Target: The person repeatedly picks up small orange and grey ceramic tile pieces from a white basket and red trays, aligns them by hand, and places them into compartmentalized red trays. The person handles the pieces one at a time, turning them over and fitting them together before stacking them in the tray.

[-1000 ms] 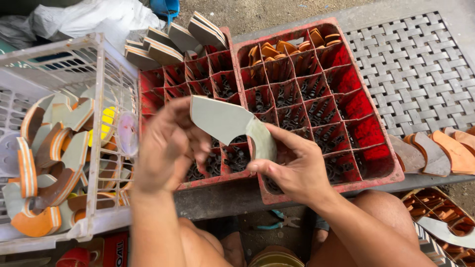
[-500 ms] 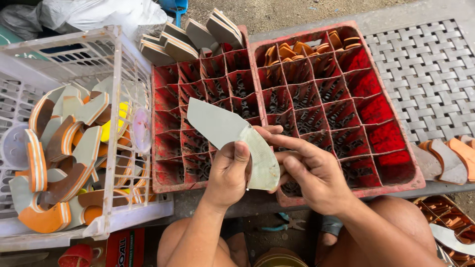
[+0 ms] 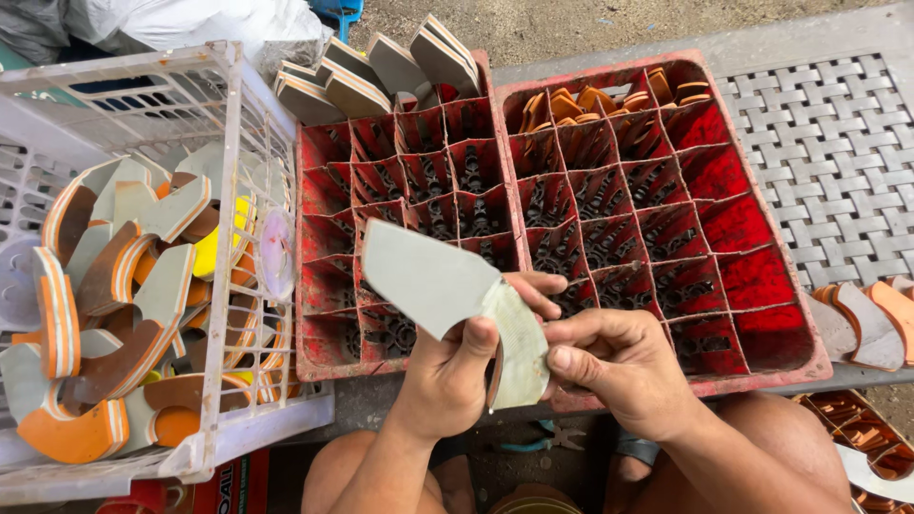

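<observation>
My left hand (image 3: 455, 376) and my right hand (image 3: 614, 366) both grip a curved grey sole piece (image 3: 433, 281), held over the near edge of two red divided crates (image 3: 666, 238). The left thumb presses on its middle. The right fingers pinch its lighter, worn end (image 3: 522, 347). An orange layer shows along its edge.
A white wire basket (image 3: 238, 190) at left holds several grey and orange sole pieces (image 3: 105, 314). More sole pieces (image 3: 381, 67) stand in the crates' far cells. Cut pieces (image 3: 862, 319) lie at right beside a grey woven mat (image 3: 828, 143). My knees are below.
The left hand slid from the piece's left side to under its middle. The piece has moved down and closer to me, and the view shifted slightly.
</observation>
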